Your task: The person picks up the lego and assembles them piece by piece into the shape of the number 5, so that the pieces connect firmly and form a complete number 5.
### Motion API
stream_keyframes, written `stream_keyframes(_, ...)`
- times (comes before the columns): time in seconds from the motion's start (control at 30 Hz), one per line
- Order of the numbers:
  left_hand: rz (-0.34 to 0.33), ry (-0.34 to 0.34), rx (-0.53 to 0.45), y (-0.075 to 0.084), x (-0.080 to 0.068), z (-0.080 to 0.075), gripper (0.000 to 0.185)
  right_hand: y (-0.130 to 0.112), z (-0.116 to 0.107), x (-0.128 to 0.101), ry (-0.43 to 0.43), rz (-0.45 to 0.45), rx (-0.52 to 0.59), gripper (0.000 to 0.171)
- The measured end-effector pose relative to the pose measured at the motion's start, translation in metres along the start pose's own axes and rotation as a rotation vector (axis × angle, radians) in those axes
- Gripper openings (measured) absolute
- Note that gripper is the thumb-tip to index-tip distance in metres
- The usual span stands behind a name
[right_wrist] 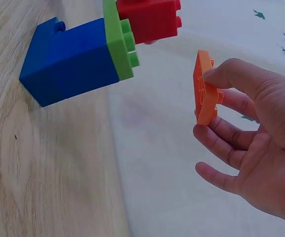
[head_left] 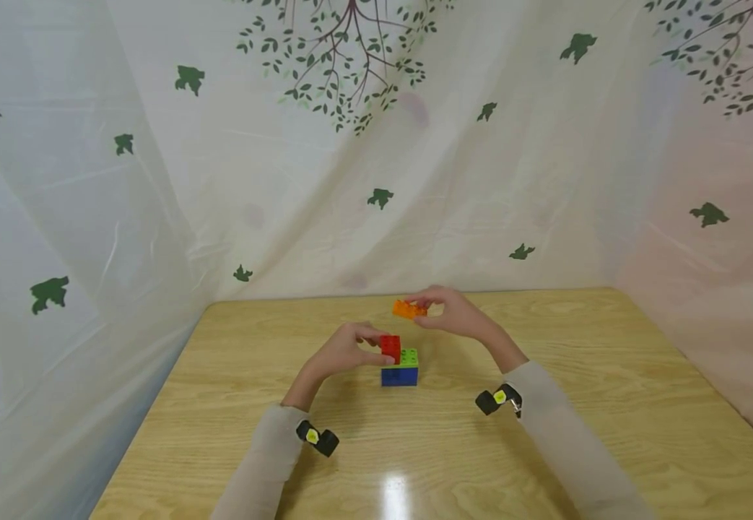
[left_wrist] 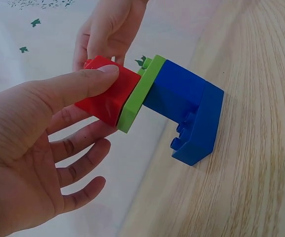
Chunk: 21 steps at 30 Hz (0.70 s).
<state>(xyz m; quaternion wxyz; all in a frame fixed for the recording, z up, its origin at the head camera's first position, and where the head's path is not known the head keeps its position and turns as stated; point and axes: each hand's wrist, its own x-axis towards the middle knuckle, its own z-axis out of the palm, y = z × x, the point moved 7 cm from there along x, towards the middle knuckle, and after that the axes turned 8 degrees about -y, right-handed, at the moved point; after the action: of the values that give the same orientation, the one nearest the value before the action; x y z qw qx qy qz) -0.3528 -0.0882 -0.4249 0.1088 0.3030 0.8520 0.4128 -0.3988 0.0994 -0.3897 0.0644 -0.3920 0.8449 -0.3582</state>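
On the table stands a small stack of toy building bricks: blue bricks (left_wrist: 178, 91) at the bottom, a thin light green brick (right_wrist: 117, 47) above them, and a red brick (head_left: 390, 348) on the left part of the green one. My left hand (head_left: 344, 350) pinches the red brick between thumb and fingers. Higher and to the right, my right hand (head_left: 450, 314) holds a thin orange brick (right_wrist: 206, 91) by its edges, studs toward the palm side in the right wrist view. The orange brick is apart from the stack.
The stack stands on a light wooden table (head_left: 220, 404). Behind the table's far edge hangs a pale curtain (head_left: 311, 217) printed with green birds and branches. Both wrists wear black camera straps (head_left: 318, 438).
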Motion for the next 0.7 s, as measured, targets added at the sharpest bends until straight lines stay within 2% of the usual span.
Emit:
stream_keyframes(0.27,0.002,-0.002,0.002,0.001,0.001,0.0,0.037,-0.019,0.003,-0.007,-0.016,-0.042,0.025,0.039)
stream_keyframes(0.7,0.013,-0.009,0.007,0.0,0.003,0.001,0.026,-0.026,0.011,-0.01,-0.052,-0.051,0.064,0.039)
